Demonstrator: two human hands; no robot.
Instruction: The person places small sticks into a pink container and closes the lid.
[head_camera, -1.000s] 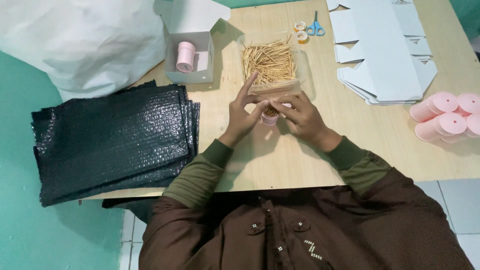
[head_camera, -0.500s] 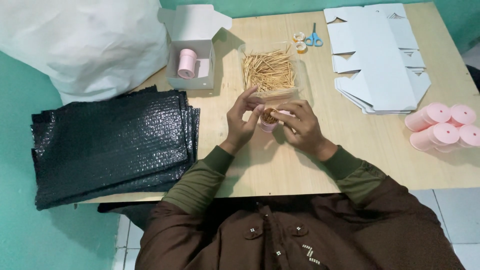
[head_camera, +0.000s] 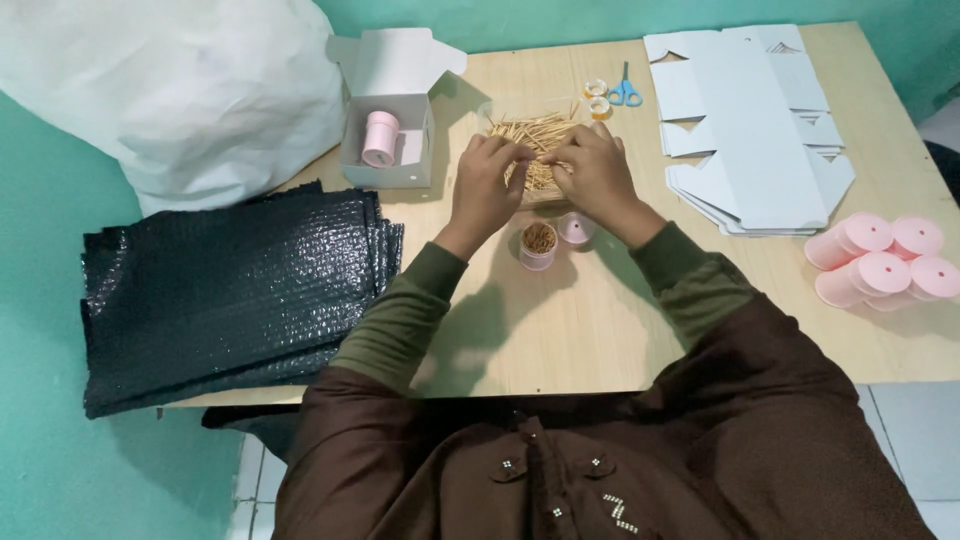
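Observation:
Both my hands reach into a clear tray of toothpicks (head_camera: 540, 128) at the middle of the wooden table (head_camera: 590, 330). My left hand (head_camera: 488, 180) and my right hand (head_camera: 593, 175) have their fingers pinched together on a bundle of toothpicks over the tray. Just in front of them a small pink container (head_camera: 539, 245) stands upright and open, packed with toothpicks. Its pink lid (head_camera: 573, 230) lies on the table beside it, to the right. Neither hand touches the container or the lid.
A stack of black bubble-wrap sheets (head_camera: 230, 290) covers the table's left. An open white box (head_camera: 392, 130) holds a pink container. Flat white box blanks (head_camera: 750, 110) lie at back right, several closed pink containers (head_camera: 880, 260) at right. Blue scissors (head_camera: 626, 90) and tape rolls lie behind the tray.
Both hands let go of the pink container, which now stands on the table with its lid beside it. They moved forward into the toothpick tray.

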